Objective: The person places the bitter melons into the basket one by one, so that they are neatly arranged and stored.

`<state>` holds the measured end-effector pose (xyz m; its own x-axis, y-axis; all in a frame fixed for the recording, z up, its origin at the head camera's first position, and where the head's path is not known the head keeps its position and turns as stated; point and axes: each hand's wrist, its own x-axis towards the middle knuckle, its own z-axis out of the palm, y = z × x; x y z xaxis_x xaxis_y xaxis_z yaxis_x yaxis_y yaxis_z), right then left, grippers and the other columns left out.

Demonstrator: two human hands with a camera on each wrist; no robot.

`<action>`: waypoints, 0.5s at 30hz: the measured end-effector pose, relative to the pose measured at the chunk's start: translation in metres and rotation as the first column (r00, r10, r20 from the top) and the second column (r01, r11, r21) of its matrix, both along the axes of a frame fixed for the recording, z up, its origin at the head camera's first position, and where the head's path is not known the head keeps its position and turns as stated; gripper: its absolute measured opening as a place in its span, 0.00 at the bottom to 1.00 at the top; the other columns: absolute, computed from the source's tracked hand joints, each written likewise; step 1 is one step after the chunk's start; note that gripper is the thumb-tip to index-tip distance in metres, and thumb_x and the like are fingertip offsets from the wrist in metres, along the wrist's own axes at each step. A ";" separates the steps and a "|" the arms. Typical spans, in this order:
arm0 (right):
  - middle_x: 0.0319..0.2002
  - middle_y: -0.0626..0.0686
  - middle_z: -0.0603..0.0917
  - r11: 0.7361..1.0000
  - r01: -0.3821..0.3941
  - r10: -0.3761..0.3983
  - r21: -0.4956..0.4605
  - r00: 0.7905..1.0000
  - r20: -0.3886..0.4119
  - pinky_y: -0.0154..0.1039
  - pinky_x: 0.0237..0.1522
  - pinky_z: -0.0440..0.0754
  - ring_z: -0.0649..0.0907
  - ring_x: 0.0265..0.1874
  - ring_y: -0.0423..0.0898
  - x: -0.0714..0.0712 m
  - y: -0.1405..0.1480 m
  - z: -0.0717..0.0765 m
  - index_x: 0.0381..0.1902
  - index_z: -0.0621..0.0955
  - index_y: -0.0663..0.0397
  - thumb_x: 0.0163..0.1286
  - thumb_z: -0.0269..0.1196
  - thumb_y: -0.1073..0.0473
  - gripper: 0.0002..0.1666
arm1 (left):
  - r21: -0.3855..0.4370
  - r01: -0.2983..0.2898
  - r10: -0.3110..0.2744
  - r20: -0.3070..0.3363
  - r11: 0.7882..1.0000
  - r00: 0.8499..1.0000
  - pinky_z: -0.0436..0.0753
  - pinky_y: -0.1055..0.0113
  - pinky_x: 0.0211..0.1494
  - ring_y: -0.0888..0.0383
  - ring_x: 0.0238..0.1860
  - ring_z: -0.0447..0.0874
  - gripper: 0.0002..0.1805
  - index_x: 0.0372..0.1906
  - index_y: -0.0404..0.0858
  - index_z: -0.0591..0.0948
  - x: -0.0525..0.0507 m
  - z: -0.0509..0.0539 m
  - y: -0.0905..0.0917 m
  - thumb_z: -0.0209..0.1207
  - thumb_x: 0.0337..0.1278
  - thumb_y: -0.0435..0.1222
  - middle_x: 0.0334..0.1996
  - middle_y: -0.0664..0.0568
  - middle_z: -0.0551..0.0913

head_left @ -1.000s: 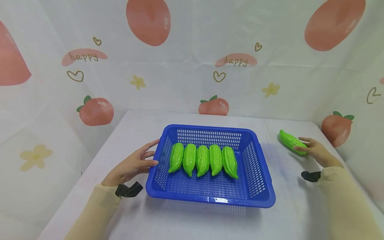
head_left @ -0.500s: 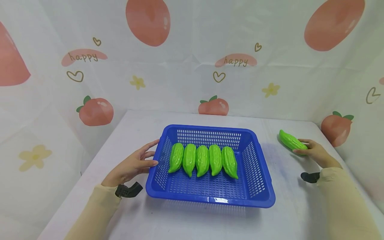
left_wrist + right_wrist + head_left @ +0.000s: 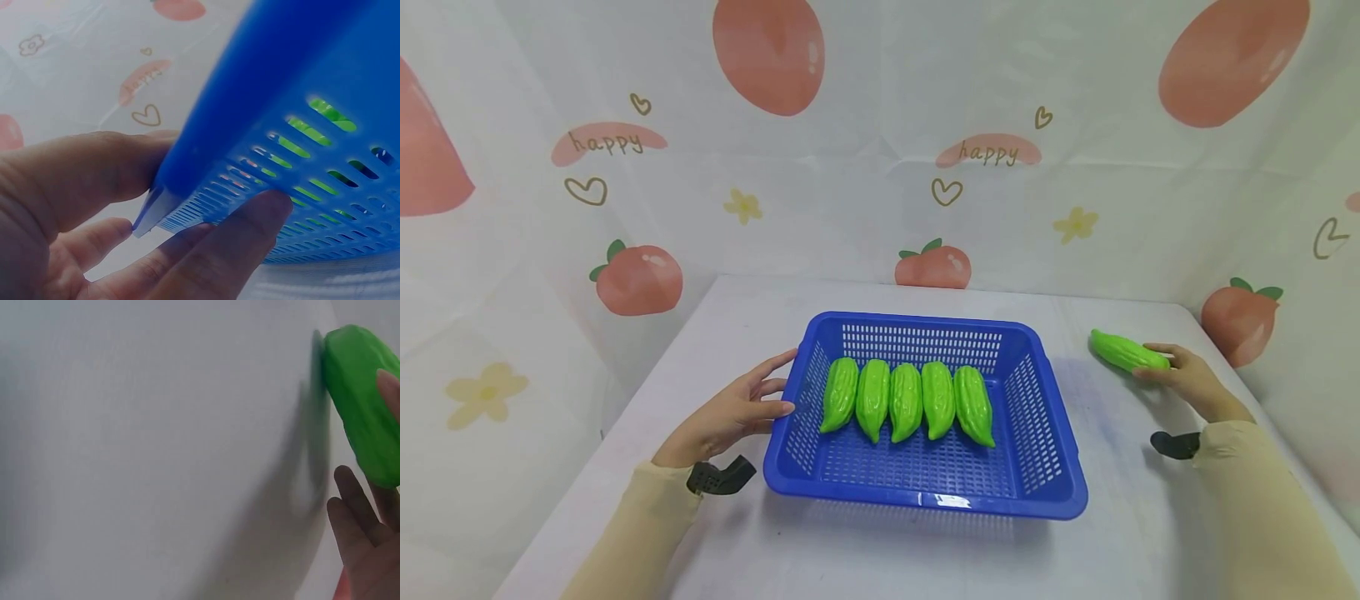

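Note:
Several bright green bitter melons (image 3: 906,404) lie side by side in a row inside a blue perforated plastic basket (image 3: 925,504). My left hand (image 3: 737,408) holds the basket's left side. In the left wrist view its thumb meets the rim (image 3: 219,94), while other fingers lie below against the slotted outer wall. Off to the right of the basket, my right hand (image 3: 1195,379) pinches one more bitter melon (image 3: 1123,350) by its near right end. The right wrist view shows a fingertip on this melon (image 3: 359,400), with other fingers extended beside it.
A white-covered table (image 3: 880,558) carries the basket near its middle. Behind and at both sides hangs a white cloth (image 3: 850,192) printed with fruit, flowers and hearts. A black wrist device (image 3: 722,475) sits under the left wrist, another (image 3: 1176,444) under the right.
The bitter melon in my right hand has turned slightly, its far tip shifting left and a little toward me. My right fingers have adjusted on it. The left hand and basket stay put.

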<state>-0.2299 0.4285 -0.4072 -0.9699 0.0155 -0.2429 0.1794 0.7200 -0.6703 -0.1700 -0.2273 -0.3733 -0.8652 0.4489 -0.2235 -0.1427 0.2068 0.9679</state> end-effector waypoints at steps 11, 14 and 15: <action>0.67 0.75 0.56 0.999 -0.003 -0.006 -0.046 0.984 -0.177 0.56 0.51 0.73 0.60 0.62 0.72 -0.002 -0.010 0.004 0.72 0.55 0.63 0.71 0.56 0.41 0.44 | -0.019 -0.006 0.006 -0.006 1.000 1.000 0.79 0.46 0.58 0.42 0.57 0.79 0.47 0.78 0.53 0.47 0.001 0.002 0.000 0.62 0.61 0.36 0.72 0.34 0.59; 0.64 0.68 0.61 0.998 0.009 -0.022 -0.061 0.975 -0.221 0.42 0.45 0.73 0.64 0.60 0.67 -0.003 -0.015 0.008 0.72 0.59 0.56 0.71 0.57 0.42 0.41 | -0.018 0.000 0.000 -0.006 1.000 1.000 0.79 0.46 0.57 0.42 0.57 0.80 0.47 0.78 0.53 0.46 0.001 0.002 0.001 0.62 0.61 0.36 0.71 0.33 0.60; 0.63 0.64 0.63 0.998 0.011 -0.026 -0.063 0.971 -0.237 0.37 0.44 0.71 0.65 0.60 0.65 -0.004 -0.017 0.009 0.71 0.60 0.54 0.71 0.57 0.42 0.39 | -0.019 0.000 0.000 -0.006 1.000 1.000 0.79 0.46 0.57 0.42 0.57 0.79 0.47 0.78 0.53 0.46 0.001 0.002 0.001 0.62 0.61 0.36 0.71 0.33 0.60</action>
<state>-0.2336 0.4112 -0.3981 -0.9996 0.0266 -0.0065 0.0227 0.6748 -0.7377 -0.1690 -0.2266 -0.3713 -0.8667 0.4444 -0.2267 -0.1371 0.2248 0.9647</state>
